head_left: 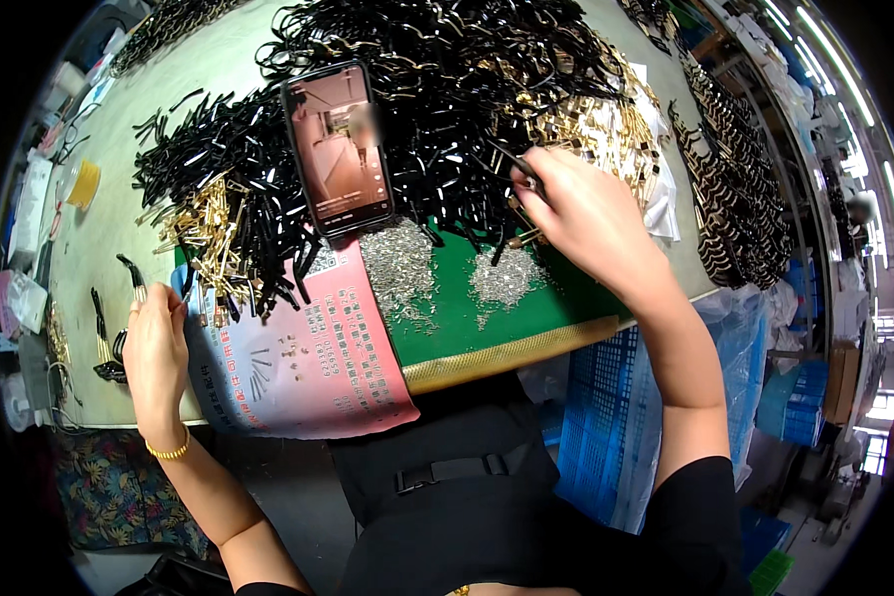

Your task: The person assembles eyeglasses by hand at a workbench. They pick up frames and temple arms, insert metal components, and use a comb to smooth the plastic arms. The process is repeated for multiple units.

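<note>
Hands work apart: right hand (586, 214), upper centre, pinches a thin black rod (515, 159) whose long axis points up-left into the black pile (447, 89); left hand (154, 343), lower left, closes on black-and-gold pieces (129, 273) at the table (99, 238) edge

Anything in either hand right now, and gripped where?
Right hand pinches a thin black strip by its near end. Left hand touches black pieces at the table edge; hold unclear.

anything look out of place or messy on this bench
A phone with its screen lit lies propped on the heap of black parts, unlike everything else there. Small silvery bits lie in loose piles on the green mat. Nothing looks damaged.
</note>
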Demonstrator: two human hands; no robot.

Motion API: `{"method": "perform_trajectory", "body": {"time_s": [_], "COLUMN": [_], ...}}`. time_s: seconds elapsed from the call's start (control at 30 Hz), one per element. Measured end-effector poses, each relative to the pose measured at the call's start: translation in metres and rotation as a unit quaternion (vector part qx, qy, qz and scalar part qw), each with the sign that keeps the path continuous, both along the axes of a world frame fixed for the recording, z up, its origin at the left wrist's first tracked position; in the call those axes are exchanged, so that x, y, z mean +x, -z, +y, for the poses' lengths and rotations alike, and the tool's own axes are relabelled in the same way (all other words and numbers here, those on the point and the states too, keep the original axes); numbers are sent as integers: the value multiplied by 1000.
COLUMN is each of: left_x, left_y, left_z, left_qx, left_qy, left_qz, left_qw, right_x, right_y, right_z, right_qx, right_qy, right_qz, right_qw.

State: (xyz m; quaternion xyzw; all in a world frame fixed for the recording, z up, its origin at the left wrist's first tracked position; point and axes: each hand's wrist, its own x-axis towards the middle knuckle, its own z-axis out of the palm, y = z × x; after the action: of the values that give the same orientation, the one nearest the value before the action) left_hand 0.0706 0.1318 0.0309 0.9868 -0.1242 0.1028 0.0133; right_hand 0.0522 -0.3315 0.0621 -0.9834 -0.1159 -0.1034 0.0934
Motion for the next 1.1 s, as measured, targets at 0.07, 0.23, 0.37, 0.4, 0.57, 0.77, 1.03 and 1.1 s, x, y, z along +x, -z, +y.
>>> {"method": "perform_trajectory", "body": {"time_s": [0.07,0.23,0.37,0.4,0.57,0.77,1.03,1.1], "left_x": [-8,-37,-86,-96,-127,-132,-132,-134], "left_y": [-16,-35,-17,-13,14,27,31,29], "left_z": [-11,-56,-117,-131,-192,-204,-203,-203], "left_qx": [-47,-322,-463,-493,-670,-661,-658,-661], "left_qy": [-34,-23,63,95,96,120,113,101], "left_qz": [39,64,199,238,458,489,499,495], "left_qw": [998,944,862,832,577,557,553,554], "right_x": [17,26,-7,-21,-88,-114,-114,-112], "right_y": [10,22,-19,-37,-13,13,9,5], "right_z": [6,1,18,28,42,42,41,39], "right_qx": [-47,-78,108,211,617,694,694,690], "right_qy": [4,-12,3,14,48,136,135,130], "right_qz": [-15,-5,65,144,311,317,342,368], "right_qw": [999,997,992,967,722,633,619,610]}}
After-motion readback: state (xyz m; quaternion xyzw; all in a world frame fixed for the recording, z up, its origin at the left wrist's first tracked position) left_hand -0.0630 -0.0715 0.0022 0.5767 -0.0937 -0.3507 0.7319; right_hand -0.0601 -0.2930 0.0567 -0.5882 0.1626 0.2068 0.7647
